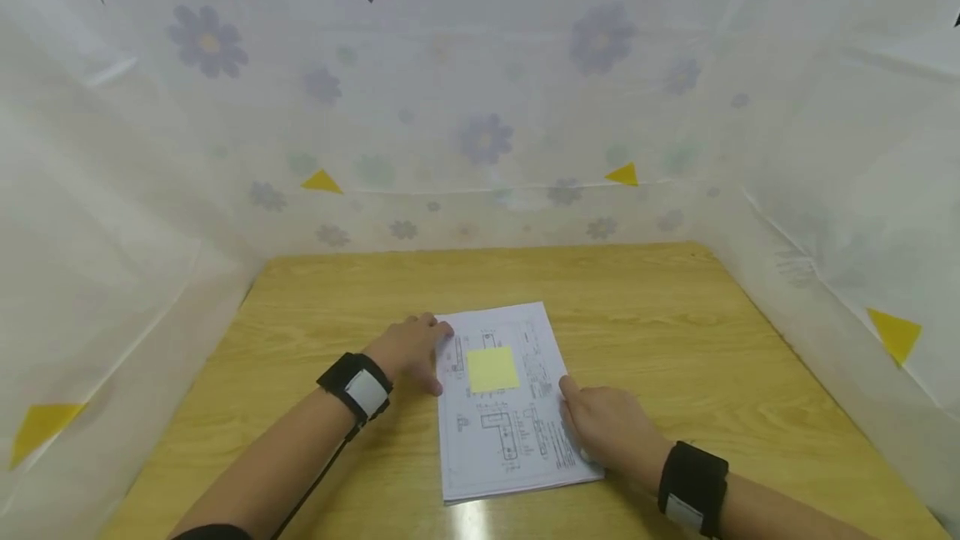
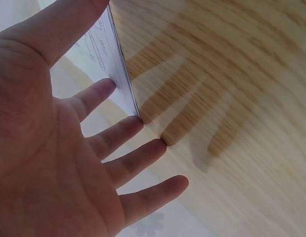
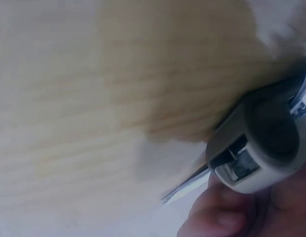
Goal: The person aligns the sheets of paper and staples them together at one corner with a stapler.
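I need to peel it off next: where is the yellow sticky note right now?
In the head view the yellow sticky note lies on the upper middle of the printed paper stack, between the left hand and the right hand.

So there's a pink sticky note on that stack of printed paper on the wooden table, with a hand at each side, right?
Not quite: the sticky note is yellow, not pink, as the head view shows. The rest holds: it sits on the stack of printed paper on the wooden table, left hand and right hand at its sides.
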